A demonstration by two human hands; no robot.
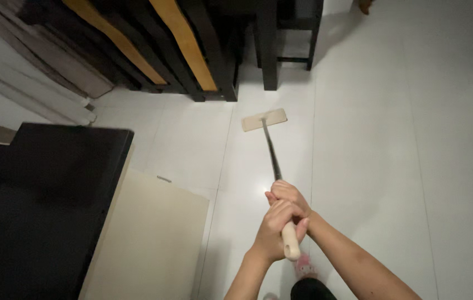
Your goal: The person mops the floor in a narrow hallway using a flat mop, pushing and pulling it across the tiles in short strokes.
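Closest to the camera, both bare forearms reach forward from the bottom edge and meet on the pale grip of a flat mop's handle [290, 240]. The left hand [276, 229] is wrapped shut around the grip, low on it, with the rounded end sticking out below the fist. The right hand [289, 195] is clamped on the handle just above, its fingers lying over the left hand's knuckles, so the two touch. Just below the fists a pink slipper [303, 266] shows on the floor. From the hands the thin dark metal pole [272, 153] slants up and to the left to the beige rectangular mop head [264, 119], which lies flat on the white tiled floor [392, 144]. At the left stands a black cabinet [41, 205] with a cream board [153, 239] beside it. Farther off, dark furniture legs [267, 44] and leaning boards with orange faces [183, 41] stand just beyond the mop head.
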